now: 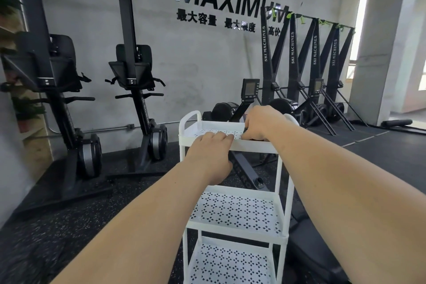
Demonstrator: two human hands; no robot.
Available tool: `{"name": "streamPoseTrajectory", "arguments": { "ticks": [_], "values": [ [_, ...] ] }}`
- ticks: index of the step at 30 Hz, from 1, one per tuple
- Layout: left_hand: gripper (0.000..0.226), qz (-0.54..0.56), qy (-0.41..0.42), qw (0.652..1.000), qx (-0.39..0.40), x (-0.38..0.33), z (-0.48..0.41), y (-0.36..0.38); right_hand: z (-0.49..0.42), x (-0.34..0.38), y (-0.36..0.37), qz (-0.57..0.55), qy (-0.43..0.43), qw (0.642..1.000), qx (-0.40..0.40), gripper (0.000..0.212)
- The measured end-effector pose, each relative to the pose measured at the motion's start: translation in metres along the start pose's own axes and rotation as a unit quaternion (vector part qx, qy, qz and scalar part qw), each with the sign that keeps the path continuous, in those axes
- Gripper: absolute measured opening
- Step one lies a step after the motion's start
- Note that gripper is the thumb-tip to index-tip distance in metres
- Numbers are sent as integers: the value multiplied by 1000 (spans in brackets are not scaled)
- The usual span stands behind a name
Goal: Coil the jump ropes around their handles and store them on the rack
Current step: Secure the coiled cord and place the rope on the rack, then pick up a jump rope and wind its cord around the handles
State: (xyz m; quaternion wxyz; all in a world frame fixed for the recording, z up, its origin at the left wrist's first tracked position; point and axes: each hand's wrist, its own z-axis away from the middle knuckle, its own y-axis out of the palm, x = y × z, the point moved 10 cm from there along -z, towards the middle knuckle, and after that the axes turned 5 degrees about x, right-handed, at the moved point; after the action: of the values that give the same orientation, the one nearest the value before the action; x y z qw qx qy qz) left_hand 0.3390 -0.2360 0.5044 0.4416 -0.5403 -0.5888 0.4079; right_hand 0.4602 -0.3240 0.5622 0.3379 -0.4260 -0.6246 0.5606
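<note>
Up top, jump rope (245,130) on the white rack (255,145).
Left grip (209,153) clenches the top shelf's front rim; right grip (260,124) is curled around the dark rope, mostly hidden beneath it.

Rack (251,143): white, three perforated shelves.
Left hand (208,154): grips the rack's top front rim.
Right hand (260,122): over the rack's top shelf, curled on a mostly hidden dark object (245,130).
Behind rack: black exercise machines (138,99).

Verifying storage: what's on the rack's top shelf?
Top shelf: a dark item shows beneath the right hand, mostly covered, unidentifiable. Left hand grips the front rim.
</note>
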Motion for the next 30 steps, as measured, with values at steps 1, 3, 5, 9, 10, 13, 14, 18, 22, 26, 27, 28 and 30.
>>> {"name": "streamPoseTrajectory", "arguments": {
  "ticks": [1,3,5,9,10,13,14,18,22,26,27,28,30],
  "values": [
    [71,2,0,1000,0,0,1,0,-6,0,4,2,-13,1000,13,40],
    [72,16,2,1000,1,0,3,0,6,7,0,25,-37,998,40,56],
    [75,46,0,999,0,2,7,-3,23,14,-11,42,-63,996,50,59],
    [68,68,5,998,-11,8,18,-18,43,8,-45,-38,-57,997,-25,42],
    [65,74,3,997,-10,10,21,-22,47,6,-53,-68,-51,995,-54,36],
    [60,88,-6,996,-15,16,39,-33,64,9,-63,-139,-44,984,-101,29],
    [61,90,-10,996,-16,19,46,-36,72,14,-64,-164,-49,979,-111,24],
    [62,93,-41,995,-16,34,85,-34,105,45,-47,-214,-69,966,-130,21],
    [63,109,-90,990,-4,52,144,-7,145,97,-6,-193,-110,967,-127,24],
    [71,117,-136,983,37,68,214,40,190,156,55,-178,-170,966,-79,20],
    [72,121,-148,980,50,73,232,53,201,169,69,-175,-182,966,-64,20],
    [73,124,-159,977,62,78,249,65,211,181,83,-174,-190,965,-48,18],
    [73,132,-179,972,81,91,283,87,228,205,111,-178,-204,963,-14,16]
  ]
}}
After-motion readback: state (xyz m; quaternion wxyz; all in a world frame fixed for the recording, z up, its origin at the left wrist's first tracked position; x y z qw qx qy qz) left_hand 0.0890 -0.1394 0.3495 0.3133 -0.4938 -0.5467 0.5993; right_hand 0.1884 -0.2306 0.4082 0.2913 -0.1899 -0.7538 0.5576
